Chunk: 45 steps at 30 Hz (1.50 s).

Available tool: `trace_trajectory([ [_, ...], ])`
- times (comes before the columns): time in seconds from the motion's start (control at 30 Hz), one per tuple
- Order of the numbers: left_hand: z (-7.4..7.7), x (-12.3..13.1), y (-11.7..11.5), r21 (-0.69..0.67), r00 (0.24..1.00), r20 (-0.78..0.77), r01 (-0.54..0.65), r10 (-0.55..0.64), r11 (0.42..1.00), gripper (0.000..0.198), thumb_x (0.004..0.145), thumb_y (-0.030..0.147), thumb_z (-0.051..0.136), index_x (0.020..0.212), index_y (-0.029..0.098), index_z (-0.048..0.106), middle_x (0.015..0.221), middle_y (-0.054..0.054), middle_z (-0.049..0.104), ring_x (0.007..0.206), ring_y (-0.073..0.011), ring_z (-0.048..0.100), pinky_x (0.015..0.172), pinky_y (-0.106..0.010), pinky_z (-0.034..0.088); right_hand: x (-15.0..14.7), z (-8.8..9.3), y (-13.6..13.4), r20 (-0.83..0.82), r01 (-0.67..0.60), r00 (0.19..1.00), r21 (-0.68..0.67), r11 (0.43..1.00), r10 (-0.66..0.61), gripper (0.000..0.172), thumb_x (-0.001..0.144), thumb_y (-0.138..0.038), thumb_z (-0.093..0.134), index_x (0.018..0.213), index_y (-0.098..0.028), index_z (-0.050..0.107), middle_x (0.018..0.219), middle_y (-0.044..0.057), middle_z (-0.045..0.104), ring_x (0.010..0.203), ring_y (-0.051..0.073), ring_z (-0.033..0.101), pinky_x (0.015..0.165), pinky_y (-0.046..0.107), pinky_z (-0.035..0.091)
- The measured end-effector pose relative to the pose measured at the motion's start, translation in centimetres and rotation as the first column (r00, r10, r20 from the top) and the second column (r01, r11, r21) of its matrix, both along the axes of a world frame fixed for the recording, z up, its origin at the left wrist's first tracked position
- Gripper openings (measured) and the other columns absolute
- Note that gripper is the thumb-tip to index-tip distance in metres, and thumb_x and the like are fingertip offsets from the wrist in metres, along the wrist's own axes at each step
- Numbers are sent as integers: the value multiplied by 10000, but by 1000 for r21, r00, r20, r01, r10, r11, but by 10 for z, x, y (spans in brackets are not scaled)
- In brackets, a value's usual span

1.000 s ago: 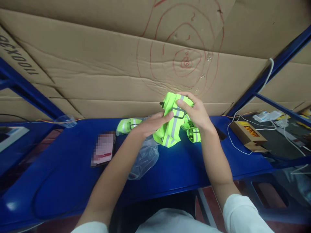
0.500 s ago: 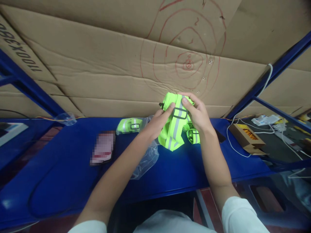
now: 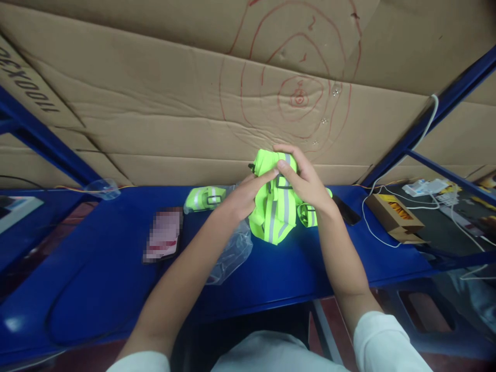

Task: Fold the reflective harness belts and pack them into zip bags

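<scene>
A neon yellow reflective strap bundle (image 3: pixel 276 212) with grey stripes and a black buckle is held up over the blue table (image 3: pixel 96 279). My right hand (image 3: pixel 302 178) grips its top, fingers curled over the fold. My left hand (image 3: pixel 242 195) pinches the bundle's left upper edge, thumb and forefinger pressed on the fabric. A smaller rolled piece of the same strap (image 3: pixel 308 214) lies right under my right wrist. Another folded neon strap (image 3: pixel 204 198) rests on the table to the left.
A crumpled clear plastic bag (image 3: pixel 232 253) lies under my left forearm. A blurred-out flat object (image 3: pixel 163 235) sits left of it. A cardboard wall (image 3: pixel 155 103) with red circles stands behind. A small cardboard box (image 3: pixel 393 217) and white cables (image 3: pixel 372 222) are at the right.
Both hands have shifted slightly left and closer together on the top of the bundle; the left fingers went from touching its side to pinching it. The bundle hangs straighter.
</scene>
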<state>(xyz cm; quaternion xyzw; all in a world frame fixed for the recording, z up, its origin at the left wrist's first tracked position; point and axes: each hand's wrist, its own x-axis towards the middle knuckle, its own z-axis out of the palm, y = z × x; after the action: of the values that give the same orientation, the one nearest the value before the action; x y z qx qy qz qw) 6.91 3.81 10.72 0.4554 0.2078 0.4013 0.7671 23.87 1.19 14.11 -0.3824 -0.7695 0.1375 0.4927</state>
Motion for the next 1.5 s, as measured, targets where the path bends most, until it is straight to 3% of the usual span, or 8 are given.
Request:
trace_trajectory([
  [0.1, 1, -5, 1, 22, 1000, -25, 6, -5, 1000, 544, 819, 462, 894, 1265, 194, 738, 1225, -96, 795, 1051, -265, 775, 883, -340, 613, -1, -2, 1, 2, -7, 1000, 14, 1000, 7, 448, 1054, -581, 556, 1351, -256, 640, 1376, 68, 686, 1289, 227, 638, 1168, 411, 482],
  [0.27, 6, -8, -2, 23, 998, -43, -51, 52, 998, 602, 766, 453, 935, 1253, 163, 733, 1132, -105, 810, 942, -244, 781, 834, -325, 607, -1, -3, 2, -15, -1, 1000, 35, 999, 2, 455, 1029, -588, 604, 1345, -263, 651, 1384, 63, 687, 1315, 242, 635, 1184, 429, 478],
  [0.6, 7, -12, 2, 78, 998, -27, -46, 48, 996, 488, 767, 428, 926, 1128, 145, 761, 1027, -85, 818, 885, -231, 777, 793, -299, 601, -4, -1, 1, -94, 39, 995, 60, 997, -33, 357, 1057, -537, 588, 1254, -263, 704, 1313, 42, 727, 1282, 219, 657, 1167, 403, 477],
  [0.73, 7, -13, 1, 90, 1000, -25, 17, -15, 996, 644, 665, 469, 984, 1155, 128, 743, 1020, -101, 814, 897, -261, 782, 789, -317, 600, -7, -3, 4, -89, 47, 995, 74, 996, -40, 400, 1066, -570, 544, 1266, -253, 682, 1314, 53, 727, 1269, 218, 665, 1155, 400, 495],
  [0.83, 6, -13, 2, 103, 998, -19, 57, -56, 993, 676, 616, 373, 1018, 1179, 134, 729, 1004, -86, 812, 883, -255, 784, 791, -317, 604, -4, -4, 5, -35, 16, 999, 55, 998, -14, 426, 1068, -581, 532, 1317, -257, 653, 1381, 58, 701, 1326, 225, 639, 1189, 412, 477],
  [1.17, 3, -16, 11, 81, 999, -34, -10, 13, 997, 492, 727, 308, 911, 1165, 159, 745, 1006, -54, 810, 877, -211, 770, 816, -303, 600, 4, -4, 7, -29, -59, 998, 10, 998, 59, 407, 1049, -534, 598, 1344, -258, 642, 1455, 50, 667, 1419, 218, 584, 1248, 403, 422],
  [1.37, 6, -16, 10, 2, 998, -54, -46, 46, 999, 397, 670, 326, 873, 1013, 169, 749, 907, -30, 785, 823, -206, 741, 754, -292, 584, -4, -7, 6, -40, 25, 999, -32, 999, -27, 423, 1018, -567, 638, 1279, -236, 666, 1317, 54, 730, 1252, 223, 668, 1113, 386, 497],
  [1.5, 6, -20, 8, 61, 996, -94, 11, -5, 998, 580, 633, 315, 961, 1138, 170, 714, 944, -34, 784, 806, -196, 743, 746, -295, 591, -7, -7, 5, -30, 25, 999, -8, 1000, -26, 388, 1013, -541, 654, 1238, -224, 666, 1264, 46, 745, 1190, 211, 685, 1057, 360, 510],
])
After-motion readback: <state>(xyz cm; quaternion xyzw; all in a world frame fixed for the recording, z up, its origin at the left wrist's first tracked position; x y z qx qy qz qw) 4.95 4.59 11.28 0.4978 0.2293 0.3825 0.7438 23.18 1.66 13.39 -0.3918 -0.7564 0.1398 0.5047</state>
